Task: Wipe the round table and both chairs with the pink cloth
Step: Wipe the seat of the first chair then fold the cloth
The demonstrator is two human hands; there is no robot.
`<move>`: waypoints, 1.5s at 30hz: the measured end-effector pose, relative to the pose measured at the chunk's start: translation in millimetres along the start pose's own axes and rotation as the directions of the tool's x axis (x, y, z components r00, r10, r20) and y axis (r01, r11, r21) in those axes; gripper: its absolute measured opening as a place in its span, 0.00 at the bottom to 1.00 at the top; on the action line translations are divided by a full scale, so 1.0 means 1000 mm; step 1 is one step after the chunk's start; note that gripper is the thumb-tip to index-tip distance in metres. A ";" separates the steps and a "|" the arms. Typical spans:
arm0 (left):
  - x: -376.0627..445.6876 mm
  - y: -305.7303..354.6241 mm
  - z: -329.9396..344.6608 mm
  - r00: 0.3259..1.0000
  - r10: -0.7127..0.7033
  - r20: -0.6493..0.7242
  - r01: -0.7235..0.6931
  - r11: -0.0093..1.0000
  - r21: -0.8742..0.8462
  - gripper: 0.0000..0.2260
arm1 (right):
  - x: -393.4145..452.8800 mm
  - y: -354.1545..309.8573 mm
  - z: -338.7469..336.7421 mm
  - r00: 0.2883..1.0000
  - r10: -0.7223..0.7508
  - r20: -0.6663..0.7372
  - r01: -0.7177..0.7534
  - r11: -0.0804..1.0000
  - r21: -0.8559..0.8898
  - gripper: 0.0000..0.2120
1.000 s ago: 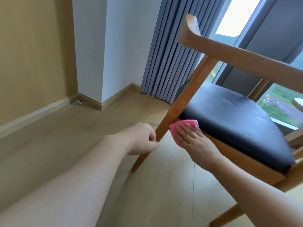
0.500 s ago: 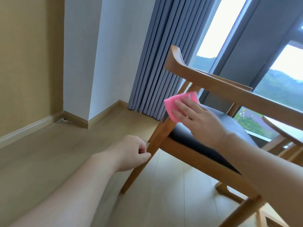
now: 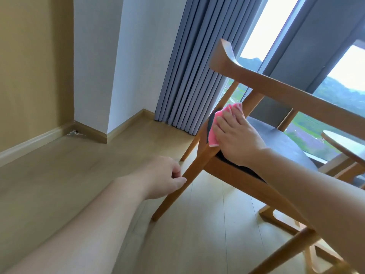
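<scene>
A wooden chair [image 3: 280, 87] with a dark padded seat [image 3: 284, 143] stands before the window. My right hand [image 3: 235, 133] presses the pink cloth [image 3: 215, 127] flat against the chair's slanted rear post, just above the seat's near corner. My left hand [image 3: 167, 177] is curled beside the lower part of that same leg, fingertips touching the wood. The edge of the round wooden table [image 3: 341, 141] shows at the right, behind the chair.
Grey curtains [image 3: 197, 66] hang behind the chair next to a tall window [image 3: 345, 74]. A white wall corner and skirting [image 3: 88, 133] lie to the left. Light wood floor [image 3: 207, 234] stretches in front; table legs [image 3: 335, 169] cross at the right.
My right hand with the cloth rose from the seat's front corner up the post, then slid back down a little. My left hand stayed by the leg.
</scene>
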State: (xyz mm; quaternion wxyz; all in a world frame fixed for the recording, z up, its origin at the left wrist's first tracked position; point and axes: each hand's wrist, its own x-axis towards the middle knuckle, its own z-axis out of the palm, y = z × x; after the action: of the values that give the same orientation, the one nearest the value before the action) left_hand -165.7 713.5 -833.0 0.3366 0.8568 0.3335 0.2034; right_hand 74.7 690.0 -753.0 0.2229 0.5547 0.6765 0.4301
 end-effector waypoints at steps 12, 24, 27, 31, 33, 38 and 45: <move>-0.013 -0.010 -0.001 1.000 0.010 0.027 -0.011 0.999 0.049 0.15 | -0.004 -0.104 0.042 0.982 -0.080 0.174 0.115 0.974 -0.198 0.26; -0.002 0.008 0.001 0.999 0.049 0.013 -0.049 0.999 -0.009 0.13 | -0.009 -0.053 0.029 0.979 -0.194 0.068 0.203 0.962 -0.180 0.29; 0.004 0.016 0.006 0.999 0.054 -0.004 -0.054 0.998 -0.020 0.13 | -0.009 -0.021 0.018 0.974 -0.220 0.046 0.224 0.963 -0.148 0.28; 0.011 0.034 0.012 0.996 0.092 -0.005 -0.092 0.996 -0.023 0.13 | -0.006 0.022 -0.005 0.979 -0.198 0.047 0.203 0.968 -0.148 0.28; 0.013 0.042 0.011 0.992 0.125 -0.019 -0.125 0.992 -0.026 0.14 | -0.005 0.042 -0.015 0.981 -0.196 0.015 0.196 0.972 -0.126 0.26; 0.015 0.044 0.008 0.986 0.154 -0.062 -0.157 0.987 -0.046 0.14 | -0.006 0.066 -0.033 0.989 -0.141 0.035 0.143 0.989 -0.047 0.27; 0.012 0.033 0.002 0.960 0.015 -0.280 -0.055 0.989 -0.135 0.06 | -0.001 0.047 -0.045 0.998 -0.061 -0.014 0.063 0.982 0.179 0.22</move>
State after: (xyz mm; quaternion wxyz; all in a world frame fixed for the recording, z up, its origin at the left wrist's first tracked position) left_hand -142.0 703.5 -809.2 0.3428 0.7994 0.3468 0.3510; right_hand 66.4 675.2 -690.6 0.1827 0.5494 0.7303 0.3626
